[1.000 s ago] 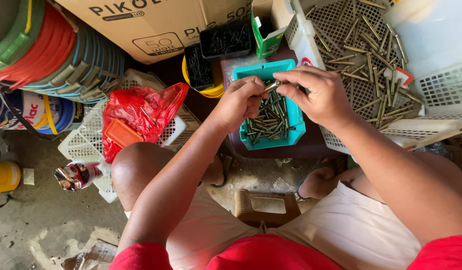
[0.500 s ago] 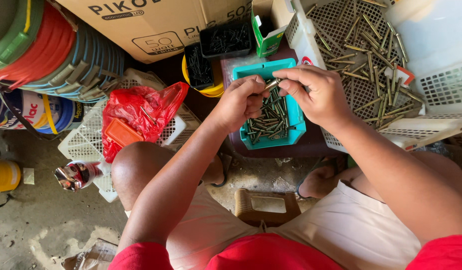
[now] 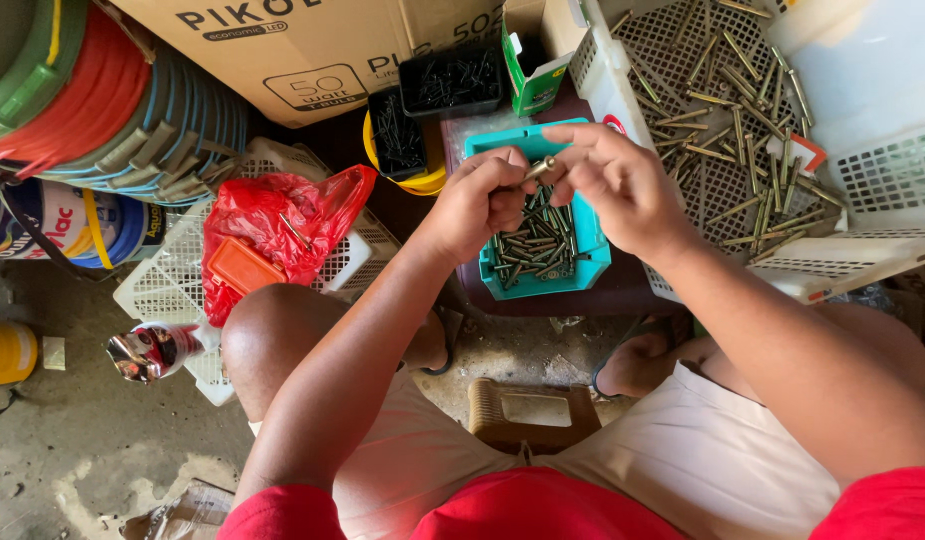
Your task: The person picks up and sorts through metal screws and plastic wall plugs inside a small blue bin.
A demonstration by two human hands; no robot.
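Hands together over teal tray (image 3: pixel 594 262): left hand (image 3: pixel 479 203) and right hand (image 3: pixel 622 185) both pinching one bolt (image 3: pixel 539 168).

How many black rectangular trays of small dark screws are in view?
2: one black tray sits on the yellow tub; another black tray lies against the cardboard box. More may be hidden.

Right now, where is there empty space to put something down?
Bare concrete floor left of the knee, below the white basket. Crowded: the teal tray under both hands and the white crate full of bolts.
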